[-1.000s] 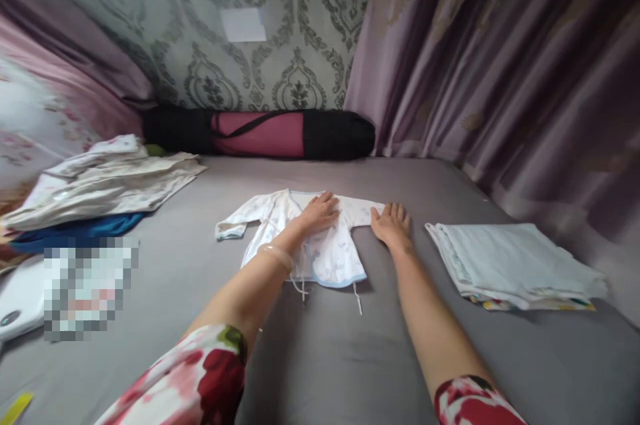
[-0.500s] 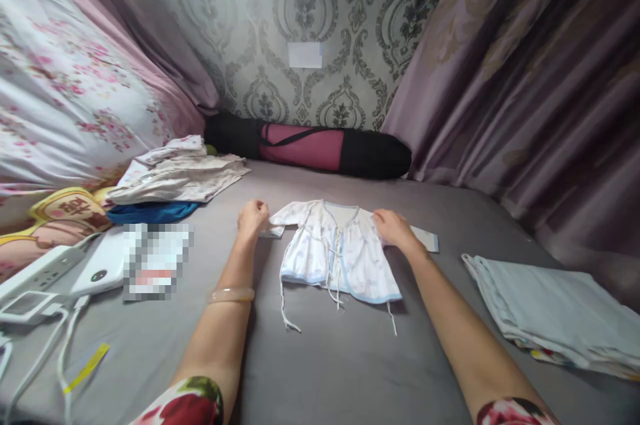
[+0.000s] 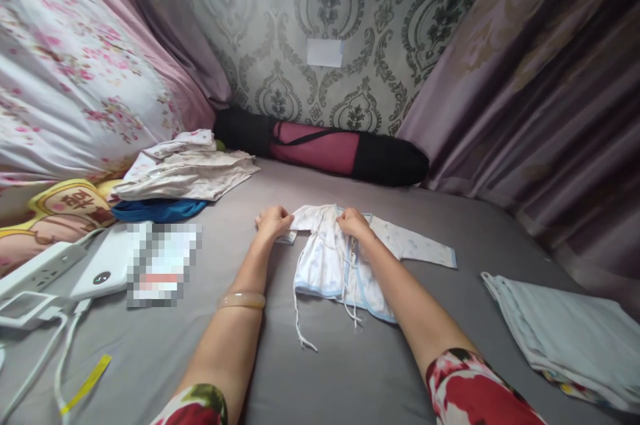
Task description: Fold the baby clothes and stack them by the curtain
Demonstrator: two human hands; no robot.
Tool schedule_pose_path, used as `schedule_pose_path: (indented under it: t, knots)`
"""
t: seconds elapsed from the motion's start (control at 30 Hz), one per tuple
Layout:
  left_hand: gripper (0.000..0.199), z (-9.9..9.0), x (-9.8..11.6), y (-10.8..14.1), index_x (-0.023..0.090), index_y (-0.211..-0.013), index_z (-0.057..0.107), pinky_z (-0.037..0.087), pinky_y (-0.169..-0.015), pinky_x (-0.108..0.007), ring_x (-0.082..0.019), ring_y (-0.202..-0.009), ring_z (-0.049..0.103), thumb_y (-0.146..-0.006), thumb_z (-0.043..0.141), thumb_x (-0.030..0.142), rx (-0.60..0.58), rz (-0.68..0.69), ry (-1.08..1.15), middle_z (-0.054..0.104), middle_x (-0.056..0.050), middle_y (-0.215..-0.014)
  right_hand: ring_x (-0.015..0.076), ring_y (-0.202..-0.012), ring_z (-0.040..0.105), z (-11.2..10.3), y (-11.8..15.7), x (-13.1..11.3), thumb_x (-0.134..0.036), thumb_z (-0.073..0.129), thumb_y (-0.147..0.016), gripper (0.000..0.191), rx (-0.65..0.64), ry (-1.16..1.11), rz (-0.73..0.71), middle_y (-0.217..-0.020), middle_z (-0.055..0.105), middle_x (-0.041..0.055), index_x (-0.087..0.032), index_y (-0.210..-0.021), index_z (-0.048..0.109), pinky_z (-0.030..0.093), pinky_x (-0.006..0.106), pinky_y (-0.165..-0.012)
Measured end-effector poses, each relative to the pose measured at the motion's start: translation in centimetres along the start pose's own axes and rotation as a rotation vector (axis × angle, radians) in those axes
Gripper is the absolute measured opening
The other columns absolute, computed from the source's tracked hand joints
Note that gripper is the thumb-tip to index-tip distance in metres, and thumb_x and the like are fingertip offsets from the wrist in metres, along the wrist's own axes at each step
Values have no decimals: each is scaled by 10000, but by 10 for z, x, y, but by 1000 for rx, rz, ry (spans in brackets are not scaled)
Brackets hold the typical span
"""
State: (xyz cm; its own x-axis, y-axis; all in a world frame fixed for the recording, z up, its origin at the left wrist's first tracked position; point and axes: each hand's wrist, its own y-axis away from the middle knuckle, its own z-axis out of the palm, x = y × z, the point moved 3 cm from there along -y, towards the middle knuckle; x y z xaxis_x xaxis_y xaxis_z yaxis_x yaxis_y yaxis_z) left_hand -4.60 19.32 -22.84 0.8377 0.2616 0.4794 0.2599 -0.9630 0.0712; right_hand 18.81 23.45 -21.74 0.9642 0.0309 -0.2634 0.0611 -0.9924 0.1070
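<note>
"Fingers of the left hand [image 3: 274, 221] look pinched together on one sleeve [image 3: 306, 218] of the small white top [image 3: 320, 258], near its cuff. Those of the right hand [image 3: 353, 222] are closed on the cloth by the neckline."

"Where is the top?"

"Around the middle of the frame, on the grey sheet [image 3: 310, 372], with its hem toward the bottom of the picture."

"And how does it look?"

"White, with a faint bluish print and pale blue edging at the neckline, hem and cuffs. The other sleeve [image 3: 423, 246] stretches out toward the right of the frame, lying fairly flat."

"Is the front smooth?"

"Creased on its left side in the picture. Thin white ties [image 3: 301, 334] trail below the hem at its lower left, and others hang down the middle. The right forearm [image 3: 400, 285] covers part of the front, so I can't tell how that bit lies."
</note>
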Motion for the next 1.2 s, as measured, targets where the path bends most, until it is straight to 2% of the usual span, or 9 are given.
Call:
schedule_pose_path:
  t: [0.17,0.3,0.4,0.5,0.7,0.83,0.93,1.1,1.2]
  knots:
    - [201,4,7,1,228,-843,685,408,-853,-362,-299,-1045,602,-789,534,349,-15,37,19,734,-78,-961,281,-1049,646,-5,16,-3,-129,407,-897,382,47,74,70,-1132,657,199,-104,-1248,554,468,342,-837]
    - [114,7,11,-1,211,-771,634,398,-864,-401,-315,-997,617,-771,547,284,23,64,45,716,-83,-888,280,-1083,611,-7,26,-13,-17,338,-857,453,116,143,78,-1193,610,198,-109,-1255,533,448,356,-867]
    - [81,8,12,-3,207,-708,567,406,-815,-373,-273,-875,632,-764,561,266,43,87,121,683,-60,-784,299,-1133,544,-11,28,-24,5,314,-847,453,195,208,-23,-1220,578,208,-104,-1196,582,407,384,-918]
    - [121,9,15,-5,212,-664,503,397,-677,-297,-202,-720,588,-746,571,270,38,108,257,611,-16,-670,298,-1145,503,-11,26,-37,7,270,-863,457,213,218,-169,-1200,581,196,-108,-1132,621,381,391,-940]
    - [163,11,25,-3,206,-609,445,321,-532,-224,-116,-565,445,-691,572,266,29,139,588,443,49,-551,230,-1211,482,13,25,-47,-155,296,-959,383,111,16,-252,-1280,565,151,-118,-1233,561,341,311,-1023]
    - [104,12,30,3,212,-649,451,329,-500,-216,-109,-541,429,-691,528,269,-40,39,795,422,45,-573,252,-1447,205,32,28,-42,-374,258,-1003,567,42,-26,-212,-1553,293,177,-46,-1459,334,146,383,-1158]
    - [86,12,31,6,211,-667,468,332,-483,-210,-107,-537,432,-657,536,262,-65,-16,851,427,41,-591,247,-1481,78,38,30,-39,-417,194,-1004,641,-2,-24,-191,-1602,165,154,-23,-1508,235,34,406,-1179]
    - [204,6,34,0,199,-789,563,388,-507,-211,-122,-575,505,-625,594,316,-152,-67,925,507,41,-639,232,-1481,74,39,33,-39,-411,177,-996,646,41,-36,-200,-1601,181,133,-29,-1513,244,-1,405,-1178]
    - [298,-5,39,-13,177,-820,612,384,-505,-218,-139,-584,526,-644,660,412,-229,-38,785,542,24,-633,222,-1480,78,40,34,-39,-406,184,-993,634,53,-43,-192,-1601,186,122,-51,-1515,254,-5,400,-1175]
